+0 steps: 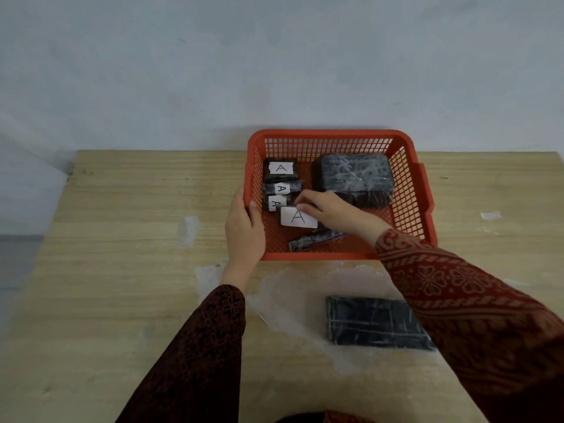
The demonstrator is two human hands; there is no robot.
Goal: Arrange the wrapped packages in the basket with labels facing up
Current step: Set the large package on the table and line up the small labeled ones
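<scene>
Hands (244,230) on basket (427,193) – labelled package (297,217) inside

I see an orange-red basket (338,136), black wrapped packages (355,178) with white labels (298,217), a pale wood-grain table (122,239), dark red patterned sleeves (451,288).

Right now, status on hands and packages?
Left hand gripping basket rim. Right hand on labelled package. One package outside, on table.
</scene>
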